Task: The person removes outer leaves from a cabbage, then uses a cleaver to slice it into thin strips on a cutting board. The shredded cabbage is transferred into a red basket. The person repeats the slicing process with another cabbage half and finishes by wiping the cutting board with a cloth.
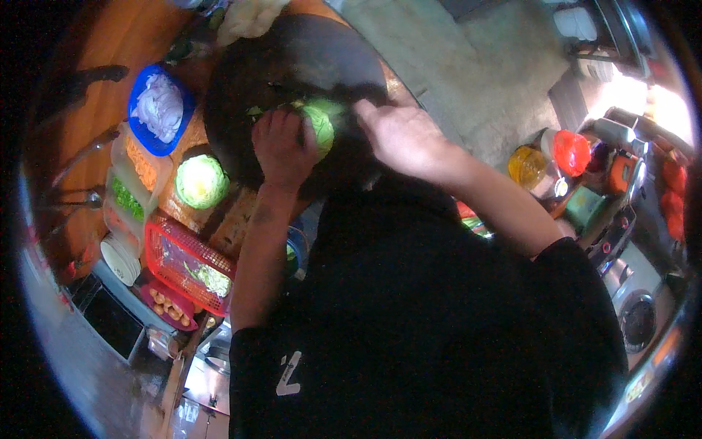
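A large round dark chopping board lies before me on the wooden table. On it, a pale green piece of cabbage sits under and beside my left hand, whose fingers press it down. To the right of the cabbage, my right hand is curled with its forefinger pointing left. Motion blur lies between this hand and the cabbage, and a knife cannot be made out clearly. Small green scraps lie left of the cabbage. Another cabbage rests on the table, left of the board.
Along the left stand a blue basket of sliced onion, clear containers of shredded orange and chopped green vegetables, a red basket with cabbage, stacked plates and a bowl of eggs. At right stands a yellow oil container.
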`<act>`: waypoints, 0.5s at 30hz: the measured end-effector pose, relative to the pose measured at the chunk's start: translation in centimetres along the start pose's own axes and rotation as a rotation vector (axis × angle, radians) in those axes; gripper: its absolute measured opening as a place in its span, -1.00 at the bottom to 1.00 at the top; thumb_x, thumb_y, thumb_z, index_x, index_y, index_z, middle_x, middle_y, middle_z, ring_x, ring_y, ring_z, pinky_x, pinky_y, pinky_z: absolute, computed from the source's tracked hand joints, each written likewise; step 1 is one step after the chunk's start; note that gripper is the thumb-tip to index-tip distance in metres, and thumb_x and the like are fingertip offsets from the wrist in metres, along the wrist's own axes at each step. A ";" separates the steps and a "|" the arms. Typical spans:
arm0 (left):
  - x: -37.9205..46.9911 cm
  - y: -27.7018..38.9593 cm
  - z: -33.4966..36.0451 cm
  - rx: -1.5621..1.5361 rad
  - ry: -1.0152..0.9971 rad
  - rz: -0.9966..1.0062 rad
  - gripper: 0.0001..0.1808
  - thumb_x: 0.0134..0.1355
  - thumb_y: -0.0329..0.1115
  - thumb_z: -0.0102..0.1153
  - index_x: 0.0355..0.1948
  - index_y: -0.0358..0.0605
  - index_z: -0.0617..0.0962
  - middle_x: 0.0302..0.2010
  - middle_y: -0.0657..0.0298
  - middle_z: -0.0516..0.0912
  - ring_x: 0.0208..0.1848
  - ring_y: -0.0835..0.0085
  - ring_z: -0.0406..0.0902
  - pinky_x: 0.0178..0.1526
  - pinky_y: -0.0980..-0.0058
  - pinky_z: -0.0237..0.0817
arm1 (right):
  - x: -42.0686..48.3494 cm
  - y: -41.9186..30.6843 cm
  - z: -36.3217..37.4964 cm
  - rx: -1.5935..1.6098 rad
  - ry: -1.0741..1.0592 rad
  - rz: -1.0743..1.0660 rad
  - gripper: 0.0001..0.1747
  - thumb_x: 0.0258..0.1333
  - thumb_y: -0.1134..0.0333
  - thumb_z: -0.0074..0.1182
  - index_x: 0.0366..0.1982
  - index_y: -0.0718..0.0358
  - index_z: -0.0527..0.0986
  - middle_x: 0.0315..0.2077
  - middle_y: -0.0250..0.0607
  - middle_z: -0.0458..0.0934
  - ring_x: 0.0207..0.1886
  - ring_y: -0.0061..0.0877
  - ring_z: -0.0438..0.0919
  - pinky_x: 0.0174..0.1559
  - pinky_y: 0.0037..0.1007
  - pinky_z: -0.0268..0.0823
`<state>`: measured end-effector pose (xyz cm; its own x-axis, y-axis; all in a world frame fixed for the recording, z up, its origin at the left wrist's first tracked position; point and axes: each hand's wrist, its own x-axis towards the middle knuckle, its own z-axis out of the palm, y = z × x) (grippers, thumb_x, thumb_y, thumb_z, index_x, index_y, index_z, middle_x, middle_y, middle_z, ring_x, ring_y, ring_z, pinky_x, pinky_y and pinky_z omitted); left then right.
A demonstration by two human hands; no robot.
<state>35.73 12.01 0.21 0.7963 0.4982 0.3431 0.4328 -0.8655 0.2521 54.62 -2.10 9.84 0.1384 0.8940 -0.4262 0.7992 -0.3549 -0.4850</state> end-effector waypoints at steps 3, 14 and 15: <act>0.3 -0.3 0.1 -0.217 0.012 -0.013 -0.85 0.17 -0.33 0.17 -0.24 -0.09 0.61 -0.20 0.11 0.65 -0.09 0.02 0.56 0.05 0.10 0.37 | -0.3 0.0 -0.8 -0.139 -0.040 -0.016 -0.74 0.20 0.40 -0.03 -0.07 0.29 0.39 -0.38 0.08 0.65 -0.31 -0.05 0.67 -0.29 -0.05 0.51; 0.6 -1.2 1.0 -0.307 0.003 0.067 -0.82 0.07 -0.44 0.21 -0.26 -0.09 0.60 -0.18 0.16 0.64 -0.07 0.05 0.56 0.04 0.12 0.40 | -0.9 0.6 -1.3 -0.147 0.043 -0.119 -0.80 0.13 0.47 -0.01 -0.17 0.30 0.36 -0.50 0.02 0.61 -0.40 -0.08 0.65 -0.41 -0.10 0.49; 0.6 -1.1 0.9 -0.295 0.005 0.065 -0.82 0.05 -0.44 0.23 -0.27 -0.09 0.60 -0.18 0.17 0.64 -0.06 0.06 0.56 0.03 0.13 0.40 | -0.5 0.5 -1.3 -0.135 0.013 -0.088 -0.79 0.13 0.47 0.00 -0.17 0.30 0.36 -0.51 0.02 0.61 -0.40 -0.07 0.65 -0.41 -0.10 0.48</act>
<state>36.14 13.28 -0.68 0.8158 0.4435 0.3713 0.2393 -0.8432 0.4813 55.70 -2.39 10.78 0.0717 0.9238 -0.3760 0.8797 -0.2363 -0.4128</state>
